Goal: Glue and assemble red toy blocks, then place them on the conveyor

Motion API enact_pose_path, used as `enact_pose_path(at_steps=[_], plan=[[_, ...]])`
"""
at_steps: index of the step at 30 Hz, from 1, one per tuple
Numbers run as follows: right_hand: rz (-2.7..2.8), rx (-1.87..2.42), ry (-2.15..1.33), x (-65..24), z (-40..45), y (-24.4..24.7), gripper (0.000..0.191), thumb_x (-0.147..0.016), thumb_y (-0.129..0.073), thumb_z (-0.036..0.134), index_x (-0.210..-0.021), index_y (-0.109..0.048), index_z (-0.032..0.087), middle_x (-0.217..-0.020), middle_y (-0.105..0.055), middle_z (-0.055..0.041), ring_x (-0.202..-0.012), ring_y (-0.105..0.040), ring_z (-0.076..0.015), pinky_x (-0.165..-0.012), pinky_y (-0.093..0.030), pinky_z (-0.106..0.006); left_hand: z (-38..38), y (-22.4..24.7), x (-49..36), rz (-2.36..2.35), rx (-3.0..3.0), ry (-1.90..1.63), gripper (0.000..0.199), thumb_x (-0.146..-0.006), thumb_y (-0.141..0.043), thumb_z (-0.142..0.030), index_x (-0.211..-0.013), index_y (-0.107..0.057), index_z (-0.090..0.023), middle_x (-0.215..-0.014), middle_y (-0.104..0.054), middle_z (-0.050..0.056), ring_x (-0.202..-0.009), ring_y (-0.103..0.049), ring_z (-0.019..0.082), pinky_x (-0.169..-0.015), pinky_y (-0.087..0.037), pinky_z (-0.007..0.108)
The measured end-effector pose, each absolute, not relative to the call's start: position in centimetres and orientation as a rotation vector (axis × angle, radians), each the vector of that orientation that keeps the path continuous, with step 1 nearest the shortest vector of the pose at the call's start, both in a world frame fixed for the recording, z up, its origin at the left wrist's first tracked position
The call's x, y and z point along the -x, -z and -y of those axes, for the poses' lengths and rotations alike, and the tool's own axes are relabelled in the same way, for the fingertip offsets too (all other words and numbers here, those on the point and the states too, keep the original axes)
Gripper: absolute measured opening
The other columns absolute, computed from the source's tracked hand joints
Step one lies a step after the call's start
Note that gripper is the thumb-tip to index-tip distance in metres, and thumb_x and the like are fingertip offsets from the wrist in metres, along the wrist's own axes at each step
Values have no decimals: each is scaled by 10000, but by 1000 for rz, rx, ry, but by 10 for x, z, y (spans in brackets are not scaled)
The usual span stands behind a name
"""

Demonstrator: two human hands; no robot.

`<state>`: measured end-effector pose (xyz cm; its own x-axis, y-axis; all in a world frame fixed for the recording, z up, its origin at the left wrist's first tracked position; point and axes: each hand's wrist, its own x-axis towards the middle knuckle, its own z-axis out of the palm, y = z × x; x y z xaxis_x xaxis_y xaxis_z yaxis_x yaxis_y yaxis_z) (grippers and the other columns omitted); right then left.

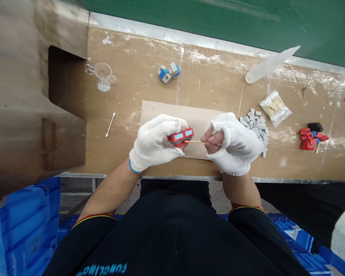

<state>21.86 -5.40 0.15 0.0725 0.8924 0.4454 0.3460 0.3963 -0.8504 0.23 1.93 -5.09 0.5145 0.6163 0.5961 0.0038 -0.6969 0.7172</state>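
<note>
A white knitted glove covers my left hand [161,138], whose fingers are wrapped round a small red toy part [180,137] with pale blue windows and a grey lower side. My right hand [232,143], gloved with bare fingertips, pinches a thin cotton swab [197,141] by its shaft. The swab's far end touches the lower edge of the red part. Both hands are over a light cardboard sheet [161,109]. Just right of my right hand lies a pile of small grey pieces [257,124].
Blue and white blocks [168,73] lie beyond the hands. A bag of swabs [275,108], red parts [309,140] and a translucent white tool [271,65] are at the right. Further left are a loose swab [110,125], a clear round lid [102,71] and a metal housing [25,96].
</note>
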Motion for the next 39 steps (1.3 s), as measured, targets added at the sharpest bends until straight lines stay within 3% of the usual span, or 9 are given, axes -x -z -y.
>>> enact_pose_path(at_steps=[4, 9, 18, 21, 27, 31, 34, 36, 39], plan=[[1507, 1245, -588, -225, 59, 11, 465, -998, -895, 593, -694, -676, 317, -639, -683, 19, -542, -654, -201, -538, -609, -414, -18, 50, -2, -545, -2068, -1127, 223, -951, -944, -324, -1122, -828, -239, -1177, -918, 77, -1019, -881, 245, -925, -767, 384], [1500, 1230, -569, -228, 64, 27, 504, -978, -876, 677, -691, -650, 330, -625, -654, 33, -560, -656, -207, -554, -620, -427, -21, 51, -4, -494, -2113, -1202, 266, -944, -943, -285, -1173, -814, -242, -1138, -915, 72, -959, -873, 223, -846, -769, 360], [1415, 1134, -371, -255, 64, 3, 272, -1028, -865, 420, -797, -747, 336, -705, -756, 8, -596, -704, -225, -575, -601, -425, -21, 46, -4, -544, -1892, -1266, 258, -919, -952, -216, -1122, -796, -248, -1103, -916, 55, -940, -881, 234, -837, -754, 364], [1768, 1138, -452, -265, 56, -1, 209, -1047, -823, 326, -856, -741, 312, -793, -804, 3, -711, -740, -224, -728, -601, -431, -25, 44, -1, -547, -1815, -1297, 305, -919, -983, -232, -1156, -795, -273, -1101, -911, 31, -936, -883, 228, -831, -751, 356], [2231, 1065, -541, -265, 41, 8, 180, -995, -649, 122, -905, -627, 276, -796, -650, 32, -707, -522, -177, -728, -356, -375, -34, 46, 6, -559, -1782, -1305, 305, -965, -942, -259, -1228, -796, -302, -1113, -907, 26, -988, -908, 254, -789, -762, 365], [2281, 1167, -527, -266, 42, 10, 176, -1031, -658, 162, -893, -670, 271, -830, -584, 24, -754, -477, -184, -754, -334, -388, -36, 45, 6, -569, -1730, -1329, 315, -934, -966, -253, -1208, -815, -287, -1133, -916, 48, -967, -904, 255, -758, -756, 371], [2322, 1226, -578, -272, 46, 7, 147, -1022, -653, 196, -907, -708, 270, -900, -626, 0, -805, -518, -197, -793, -388, -408, -37, 42, 7, -592, -1683, -1363, 360, -875, -998, -210, -1187, -840, -296, -1081, -915, 30, -866, -872, 227, -700, -722, 360], [2280, 1231, -600, -283, 52, 5, 105, -980, -675, 221, -1020, -754, 278, -1002, -704, -25, -891, -606, -219, -848, -475, -425, -38, 42, 7, -597, -1673, -1379, 340, -855, -1010, -237, -1148, -853, -309, -1018, -904, 11, -780, -831, 222, -640, -687, 384], [1853, 1445, -434, -311, 64, 5, 230, -928, -688, 240, -1135, -780, 282, -1080, -773, -40, -989, -707, -241, -943, -581, -460, -42, 45, 7, -641, -1701, -1396, 270, -852, -1007, -313, -1071, -850, -327, -950, -892, -6, -739, -804, 255, -578, -638, 440]])
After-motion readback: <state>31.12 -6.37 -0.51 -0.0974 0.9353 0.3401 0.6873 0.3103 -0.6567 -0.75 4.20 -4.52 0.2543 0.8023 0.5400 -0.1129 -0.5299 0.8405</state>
